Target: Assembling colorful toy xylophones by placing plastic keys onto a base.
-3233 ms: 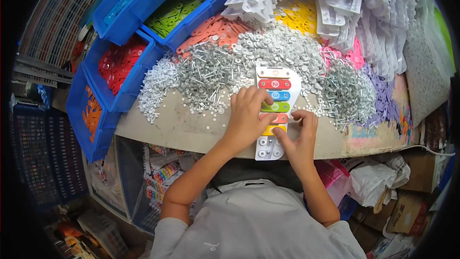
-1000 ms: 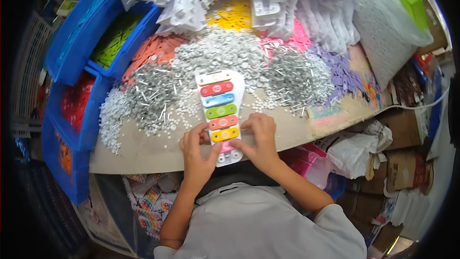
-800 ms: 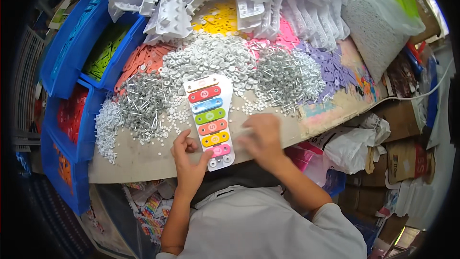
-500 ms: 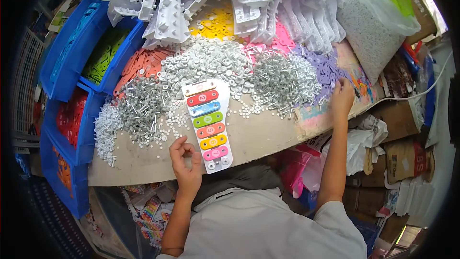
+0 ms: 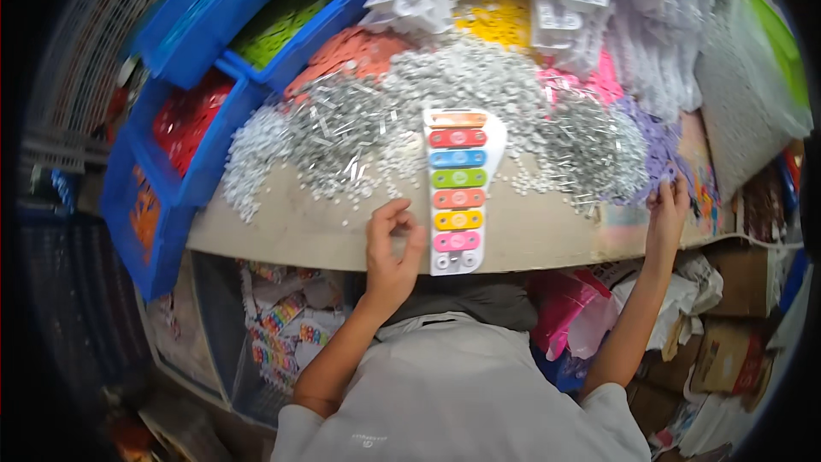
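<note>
In the head view, one toy xylophone (image 5: 460, 188) lies flat on the tabletop (image 5: 547, 239), its near end at the front edge. Its white base carries seven bars, from the far end orange, red, blue, green, salmon, yellow and pink; two white washers (image 5: 469, 261) show beyond the pink one. My left hand (image 5: 394, 252) is just left of the xylophone's near end, at the front edge, apart from it, its fingers loosely curled with nothing visible in them. My right hand (image 5: 670, 210) is well to the right of the xylophone, fingertips at the purple bars (image 5: 654, 154) near the tabletop's right end; whether it grips one I am unable to make out.

Three further heaps of loose bars are salmon (image 5: 351, 56), yellow (image 5: 492, 21) and pink (image 5: 603, 77), toward the far edge. Two grey nail heaps, left (image 5: 342, 124) and right (image 5: 590, 145), flank one heap of white washers (image 5: 479, 73). Four blue bins (image 5: 180, 60) at the left end contain blue, green, red and orange bars. White xylophone bases (image 5: 667, 34), too overlapped to count, are piled along the far edge.
</note>
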A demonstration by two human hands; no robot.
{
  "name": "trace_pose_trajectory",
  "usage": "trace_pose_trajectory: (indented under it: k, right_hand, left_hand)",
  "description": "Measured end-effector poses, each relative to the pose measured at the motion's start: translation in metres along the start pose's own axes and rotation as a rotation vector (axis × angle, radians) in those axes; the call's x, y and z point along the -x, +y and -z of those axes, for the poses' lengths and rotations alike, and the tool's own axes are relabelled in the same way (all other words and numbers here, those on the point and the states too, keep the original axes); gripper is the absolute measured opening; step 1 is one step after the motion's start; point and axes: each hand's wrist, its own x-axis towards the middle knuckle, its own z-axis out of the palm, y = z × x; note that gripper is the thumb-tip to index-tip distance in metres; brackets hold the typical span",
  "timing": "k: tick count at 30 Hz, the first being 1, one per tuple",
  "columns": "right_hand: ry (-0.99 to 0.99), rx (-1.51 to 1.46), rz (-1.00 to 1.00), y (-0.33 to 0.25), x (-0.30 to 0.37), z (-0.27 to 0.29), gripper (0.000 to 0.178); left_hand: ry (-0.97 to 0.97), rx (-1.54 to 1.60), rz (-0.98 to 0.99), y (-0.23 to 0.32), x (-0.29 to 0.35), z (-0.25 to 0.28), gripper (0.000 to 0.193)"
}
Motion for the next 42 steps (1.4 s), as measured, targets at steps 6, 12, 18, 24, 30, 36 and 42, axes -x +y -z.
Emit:
trace_pose_trajectory:
  k: [6,12,18,24,30,36,42]
  right_hand:
    - [-0.516,0.117,-0.107,-0.027,0.151,-0.125,0.016]
    - [-0.746,0.376,-0.165,-0.03,0.197,-0.154,0.006]
    - [-0.648,0.392,0.099,-0.018,0.208,-0.155,0.006]
    - [-0.591,0.2,-0.177,-0.025,0.215,-0.146,0.01]
    - [-0.559,0.189,-0.214,-0.012,0.216,-0.146,0.018]
    - [-0.578,0.447,0.143,-0.008,0.214,-0.152,0.019]
    - [-0.626,0.622,0.377,0.003,0.194,-0.148,0.019]
  left_hand:
    - [-0.007,-0.059,-0.047,0.004,0.006,0.001,0.046]
    - [-0.101,-0.256,-0.152,0.017,0.011,0.007,0.053]
    - [-0.174,-0.374,-0.202,0.022,0.013,0.007,0.06]
    - [-0.166,-0.309,-0.261,0.025,0.016,0.01,0.056]
    - [-0.192,-0.317,-0.225,0.023,0.018,0.009,0.053]
    - [-0.185,-0.35,-0.226,0.023,0.016,0.005,0.05]
    - [-0.192,-0.337,-0.22,0.023,0.011,0.002,0.046]
